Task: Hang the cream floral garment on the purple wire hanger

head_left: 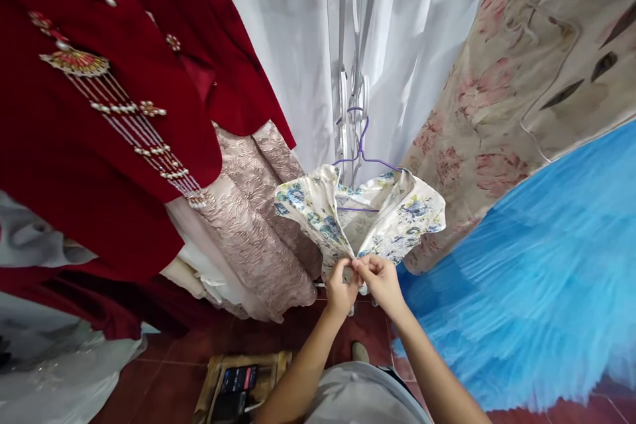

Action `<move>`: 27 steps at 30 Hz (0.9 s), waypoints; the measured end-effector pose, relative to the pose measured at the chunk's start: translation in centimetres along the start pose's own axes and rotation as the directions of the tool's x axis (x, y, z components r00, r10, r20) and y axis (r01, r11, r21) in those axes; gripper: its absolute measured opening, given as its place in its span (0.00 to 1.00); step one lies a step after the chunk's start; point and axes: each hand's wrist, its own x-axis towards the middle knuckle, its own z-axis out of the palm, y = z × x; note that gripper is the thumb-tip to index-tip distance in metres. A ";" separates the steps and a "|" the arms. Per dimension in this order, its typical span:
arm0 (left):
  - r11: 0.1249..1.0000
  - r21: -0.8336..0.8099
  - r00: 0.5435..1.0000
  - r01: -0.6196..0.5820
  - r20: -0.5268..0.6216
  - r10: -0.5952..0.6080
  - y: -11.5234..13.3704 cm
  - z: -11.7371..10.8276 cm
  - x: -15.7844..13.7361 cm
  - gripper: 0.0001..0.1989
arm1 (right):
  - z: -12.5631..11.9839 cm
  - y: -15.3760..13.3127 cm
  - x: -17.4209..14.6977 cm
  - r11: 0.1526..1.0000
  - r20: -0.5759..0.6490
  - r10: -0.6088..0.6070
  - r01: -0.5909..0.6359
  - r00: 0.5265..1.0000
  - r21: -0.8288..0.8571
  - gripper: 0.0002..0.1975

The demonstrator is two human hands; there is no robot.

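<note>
A short-sleeved white garment with a blue and yellow floral print (405,215) hangs from a purple wire hanger (361,152) in the middle of the head view. Its neck opening gapes in a V, and the two front edges come together at the bottom of that V. My left hand (341,288) pinches the left front edge there. Right beside it, fingertips nearly touching, my right hand (380,278) pinches the right front edge. Both hands hide the lower front, so any fastener between the fingers cannot be made out.
A red jacket with beaded ornaments (114,165) and a pink brocade skirt (253,225) hang at left. On the right are a beige floral dress (462,126) and a blue tulle skirt (521,278). White curtains (293,33) hang behind; a wooden crate (216,377) sits on the red floor.
</note>
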 end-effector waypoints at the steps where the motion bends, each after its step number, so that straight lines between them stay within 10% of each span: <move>1: 1.000 -0.004 1.000 0.006 -0.003 -0.006 0.4 0.2 -0.2 0.03 | -0.1 -0.8 0.3 1.000 -0.011 -0.013 0.013 1.000 0.012 0.21; 12: 0.997 -0.075 1.000 0.019 -0.021 -0.021 2.5 1.2 -0.6 0.02 | 1.6 -10.6 9.2 0.968 -0.064 -0.250 0.251 0.966 0.003 0.20; 19: 0.987 -0.110 0.966 0.120 0.242 -0.090 1.0 -0.1 -1.3 0.05 | 1.8 -11.8 10.8 0.924 -0.142 -0.381 0.382 0.914 -0.021 0.21; 27: 0.944 -0.046 0.944 -0.327 0.031 0.328 4.5 -4.3 13.8 0.16 | 1.5 -11.2 8.4 0.917 -0.182 -0.398 0.392 0.899 -0.068 0.21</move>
